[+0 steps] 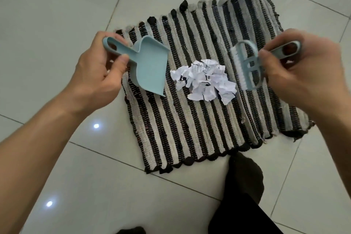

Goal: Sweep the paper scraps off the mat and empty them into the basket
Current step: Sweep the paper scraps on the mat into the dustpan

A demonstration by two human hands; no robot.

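A black-and-cream striped woven mat [199, 119] lies on the tiled floor. A pile of several torn white paper scraps [204, 80] sits near its middle. My left hand [98, 70] grips the handle of a light blue dustpan [150, 66], held just left of the scraps with its mouth tilted down toward them. My right hand [303, 70] holds a small light blue brush [247, 64] by its handle, white bristles facing the scraps from the right. Neither tool touches the pile. No basket is in view.
Glossy pale floor tiles [57, 5] surround the mat. My foot in a dark sock [245, 176] stands at the mat's near edge, with a dark trouser leg below it. A second dark sock tip [131, 231] shows at the bottom edge.
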